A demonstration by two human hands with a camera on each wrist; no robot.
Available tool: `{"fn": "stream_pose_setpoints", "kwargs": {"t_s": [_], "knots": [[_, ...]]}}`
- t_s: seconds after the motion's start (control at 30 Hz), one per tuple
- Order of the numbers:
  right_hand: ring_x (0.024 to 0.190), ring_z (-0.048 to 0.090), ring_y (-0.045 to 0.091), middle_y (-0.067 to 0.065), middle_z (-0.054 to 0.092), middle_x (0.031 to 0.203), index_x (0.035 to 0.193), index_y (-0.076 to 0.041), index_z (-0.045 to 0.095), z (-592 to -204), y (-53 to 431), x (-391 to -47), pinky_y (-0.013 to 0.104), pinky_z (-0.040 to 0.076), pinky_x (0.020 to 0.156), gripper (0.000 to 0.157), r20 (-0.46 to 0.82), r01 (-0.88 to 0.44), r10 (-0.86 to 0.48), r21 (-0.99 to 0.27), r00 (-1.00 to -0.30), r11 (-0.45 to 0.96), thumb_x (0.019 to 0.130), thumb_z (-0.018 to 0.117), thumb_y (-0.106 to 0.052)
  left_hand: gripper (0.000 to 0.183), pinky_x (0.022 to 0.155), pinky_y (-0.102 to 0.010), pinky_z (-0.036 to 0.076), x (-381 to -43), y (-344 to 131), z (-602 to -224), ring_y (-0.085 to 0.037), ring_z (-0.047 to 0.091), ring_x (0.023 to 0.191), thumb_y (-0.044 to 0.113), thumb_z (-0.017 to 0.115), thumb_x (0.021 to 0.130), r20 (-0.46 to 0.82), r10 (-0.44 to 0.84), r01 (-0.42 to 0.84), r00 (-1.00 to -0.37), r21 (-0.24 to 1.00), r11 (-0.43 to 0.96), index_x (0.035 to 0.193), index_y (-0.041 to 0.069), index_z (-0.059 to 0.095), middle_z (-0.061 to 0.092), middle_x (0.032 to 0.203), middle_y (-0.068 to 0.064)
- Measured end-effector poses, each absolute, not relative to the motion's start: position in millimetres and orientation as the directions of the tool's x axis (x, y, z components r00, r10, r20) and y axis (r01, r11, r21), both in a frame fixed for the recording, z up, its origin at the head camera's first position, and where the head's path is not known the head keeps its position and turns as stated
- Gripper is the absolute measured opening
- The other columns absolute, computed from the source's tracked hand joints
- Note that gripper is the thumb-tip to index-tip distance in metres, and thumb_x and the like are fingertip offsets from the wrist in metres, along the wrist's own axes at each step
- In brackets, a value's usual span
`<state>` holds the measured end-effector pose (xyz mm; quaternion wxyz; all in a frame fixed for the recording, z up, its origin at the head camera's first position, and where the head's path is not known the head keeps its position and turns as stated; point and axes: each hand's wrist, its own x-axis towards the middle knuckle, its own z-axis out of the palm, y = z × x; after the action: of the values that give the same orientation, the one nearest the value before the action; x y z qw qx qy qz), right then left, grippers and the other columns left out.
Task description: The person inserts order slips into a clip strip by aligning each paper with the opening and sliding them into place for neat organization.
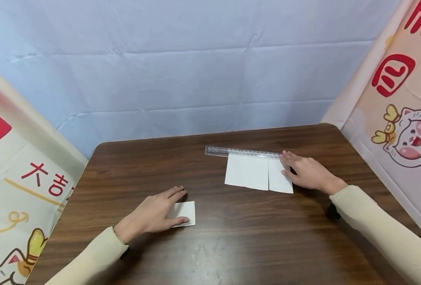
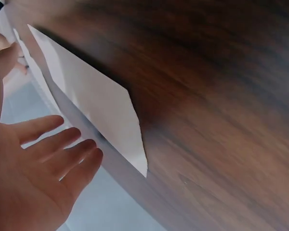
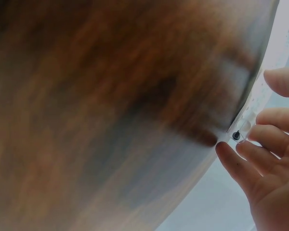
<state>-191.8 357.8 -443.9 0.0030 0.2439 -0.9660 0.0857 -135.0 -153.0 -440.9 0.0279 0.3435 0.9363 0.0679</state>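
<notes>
My left hand (image 1: 153, 213) reaches over a small white piece of paper (image 1: 191, 213) on the table, fingers extended and thumb lying over its lower edge. In the left wrist view, the paper (image 2: 96, 103) shows a slightly uneven short edge beside the straight fingers of that hand (image 2: 43, 173). Farther back lies a clear plastic ruler (image 1: 217, 151) along the top of two white paper pieces, a wider one (image 1: 247, 172) and a narrower one (image 1: 277, 178). My right hand (image 1: 311, 173), fingers extended, is at the ruler's right end and partly covers the narrower piece.
The dark wood-grain table (image 1: 210, 253) has rounded far corners. A pale cloth backdrop (image 1: 196, 79) hangs behind it. Printed banners stand along the left side (image 1: 25, 202) and the right side (image 1: 360, 130).
</notes>
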Motion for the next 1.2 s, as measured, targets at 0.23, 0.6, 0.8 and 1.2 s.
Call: {"fn": "stream_pose_setpoints", "kwargs": {"t_s": [0.23, 0.6, 0.8, 1.2], "knots": [[0.064, 0.057, 0.022, 0.035, 0.040, 0.161, 0.153, 0.009, 0.046, -442, 356, -194, 0.027, 0.037, 0.056, 0.061, 0.041, -0.477, -0.477, -0.157, -0.878, 0.865, 0.106, 0.063, -0.025, 0.090, 0.105, -0.052, 0.059, -129, -161, -443, -0.029, 0.051, 0.150, 0.073, 0.056, 0.098, -0.053, 0.636, 0.619, -0.770, 0.181, 0.764, 0.159, 0.007, 0.046, 0.044, 0.167, -0.011], [0.125, 0.063, 0.048, 0.034, 0.040, 0.161, 0.154, 0.008, 0.046, -442, 356, -194, 0.044, 0.057, 0.077, 0.060, 0.045, -0.480, -0.479, -0.149, -0.877, 0.865, 0.107, 0.063, -0.024, 0.086, 0.126, -0.052, 0.041, -123, -160, -449, -0.033, 0.034, 0.159, 0.065, 0.054, 0.103, -0.108, 0.652, 0.631, -0.750, 0.181, 0.755, 0.161, 0.004, 0.040, 0.035, 0.171, -0.015], [0.138, 0.054, 0.049, 0.033, 0.040, 0.162, 0.153, 0.008, 0.046, -444, 358, -193, 0.045, 0.057, 0.077, 0.059, 0.043, -0.479, -0.478, -0.147, -0.877, 0.865, 0.107, 0.062, -0.024, 0.085, 0.131, -0.052, 0.034, -119, -159, -451, -0.035, 0.027, 0.162, 0.062, 0.048, 0.107, -0.168, 0.628, 0.599, -0.759, 0.195, 0.776, 0.163, 0.001, 0.034, 0.029, 0.173, -0.018], [0.127, 0.061, 0.049, 0.033, 0.038, 0.163, 0.154, 0.008, 0.045, -443, 359, -191, 0.027, 0.036, 0.056, 0.061, 0.016, -0.462, -0.466, -0.152, -0.885, 0.874, 0.106, 0.063, -0.025, 0.077, 0.129, -0.053, 0.036, -114, -155, -457, -0.038, 0.032, 0.159, 0.054, 0.047, 0.109, -0.121, 0.649, 0.633, -0.751, 0.151, 0.760, 0.160, -0.003, 0.039, 0.033, 0.170, -0.024]]}}
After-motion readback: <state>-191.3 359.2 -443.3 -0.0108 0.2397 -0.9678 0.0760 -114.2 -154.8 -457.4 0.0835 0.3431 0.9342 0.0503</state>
